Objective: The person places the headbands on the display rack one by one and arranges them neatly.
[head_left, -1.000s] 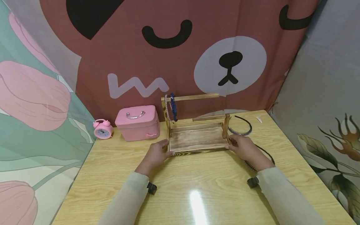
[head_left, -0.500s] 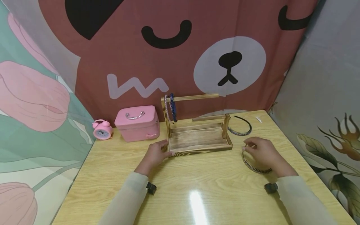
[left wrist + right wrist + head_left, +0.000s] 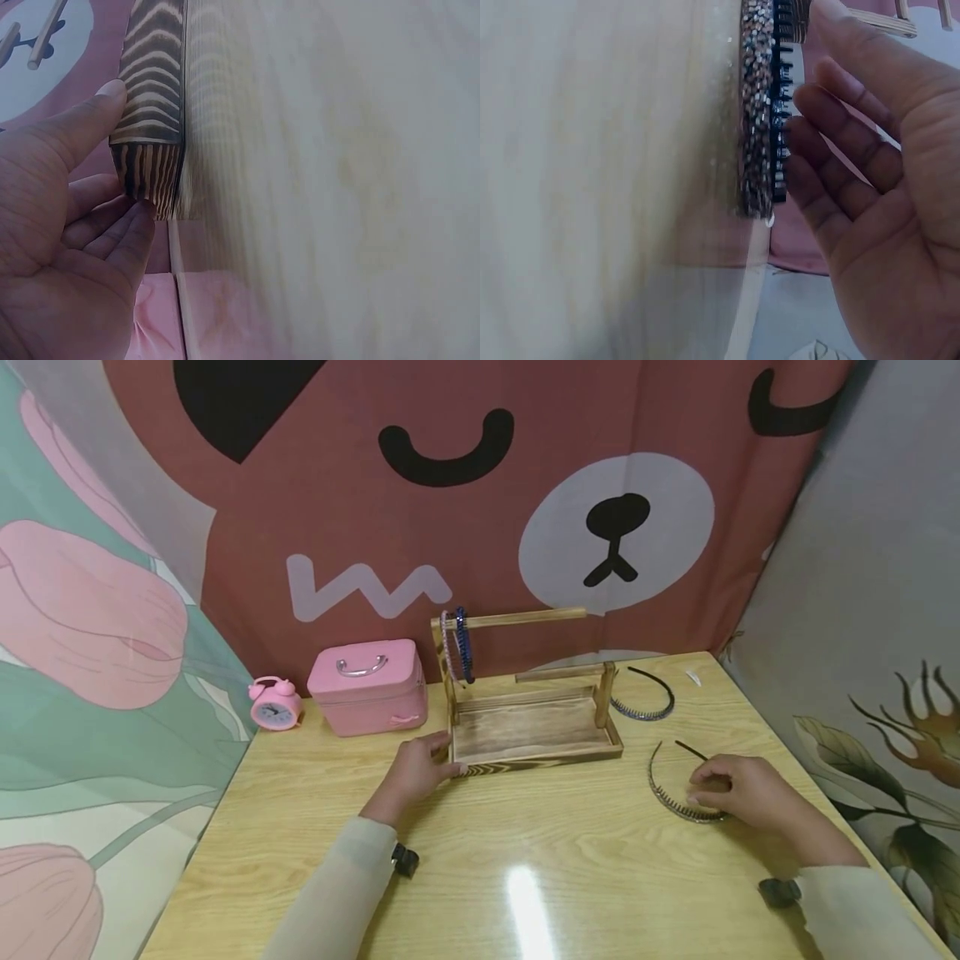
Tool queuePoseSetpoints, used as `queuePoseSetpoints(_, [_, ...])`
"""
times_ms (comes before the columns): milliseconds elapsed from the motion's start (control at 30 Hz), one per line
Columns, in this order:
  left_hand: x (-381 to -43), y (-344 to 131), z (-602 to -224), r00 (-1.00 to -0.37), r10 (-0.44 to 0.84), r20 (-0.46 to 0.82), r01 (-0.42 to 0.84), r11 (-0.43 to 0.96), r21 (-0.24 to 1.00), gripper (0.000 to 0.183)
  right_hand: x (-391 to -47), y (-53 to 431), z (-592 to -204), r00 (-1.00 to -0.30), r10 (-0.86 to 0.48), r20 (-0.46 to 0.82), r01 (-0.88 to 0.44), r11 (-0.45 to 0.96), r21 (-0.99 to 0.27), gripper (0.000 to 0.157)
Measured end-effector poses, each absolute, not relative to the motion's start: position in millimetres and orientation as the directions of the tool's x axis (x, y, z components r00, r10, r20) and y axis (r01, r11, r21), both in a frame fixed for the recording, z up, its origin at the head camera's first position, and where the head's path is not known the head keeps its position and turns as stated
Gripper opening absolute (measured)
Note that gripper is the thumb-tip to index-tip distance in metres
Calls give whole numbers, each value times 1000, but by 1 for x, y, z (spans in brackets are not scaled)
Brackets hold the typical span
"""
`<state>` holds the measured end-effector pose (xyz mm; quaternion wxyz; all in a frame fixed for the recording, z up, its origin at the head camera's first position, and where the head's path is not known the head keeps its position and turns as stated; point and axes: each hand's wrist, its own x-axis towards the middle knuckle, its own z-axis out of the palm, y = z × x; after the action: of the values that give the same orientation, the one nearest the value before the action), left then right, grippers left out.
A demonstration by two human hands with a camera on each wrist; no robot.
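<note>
My left hand (image 3: 417, 767) holds the front left corner of a wooden headband rack (image 3: 536, 762); in the left wrist view its thumb lies on the striped wood (image 3: 154, 90) and its fingers are against the end. Two headbands, one pale pink (image 3: 449, 653) and one dark blue (image 3: 464, 647), hang at the left of the upper bar. At the right, my right hand (image 3: 746, 789) is over a glittery toothed headband (image 3: 673, 808) lying on the table. In the right wrist view, loosely bent fingers (image 3: 832, 142) are beside that headband's teeth, with nothing gripped.
Another toothed headband (image 3: 651, 714) lies behind, right of the rack. A pink case (image 3: 367, 693) with a metal handle and a pink alarm clock (image 3: 274, 706) stand at the left. A small white piece (image 3: 693, 678) lies near the table's back right corner.
My right hand has left the rack's right corner and moved right to the near headband, which has been turned on the table. The left hand stays at the rack.
</note>
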<state>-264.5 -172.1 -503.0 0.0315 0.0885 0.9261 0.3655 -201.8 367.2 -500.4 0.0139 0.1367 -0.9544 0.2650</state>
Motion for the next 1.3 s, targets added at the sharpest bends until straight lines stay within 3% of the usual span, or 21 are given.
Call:
queuePoseSetpoints(267, [-265, -172, -506, -981, 195, 0, 143, 718, 681, 71, -191, 392, -502, -978, -196, 76, -208, 853, -479, 26])
queuePoseSetpoints(467, [-265, -173, -505, -982, 189, 5, 141, 715, 685, 71, -184, 396, -502, -958, -236, 162, -285, 842, -457, 31])
queuePoseSetpoints(600, [-266, -174, -504, -983, 185, 7, 138, 709, 691, 71, -184, 393, -501, -953, -276, 127, -303, 831, -466, 36])
queuePoseSetpoints(833, [-264, -176, -504, -984, 177, -3, 123, 698, 706, 71, -193, 383, -501, -915, -385, 125, -401, 827, -394, 26])
queuePoseSetpoints(1300, [-267, -174, -503, -981, 196, -1, 140, 703, 697, 70, -196, 381, -499, -940, -341, -5, -304, 845, -440, 35])
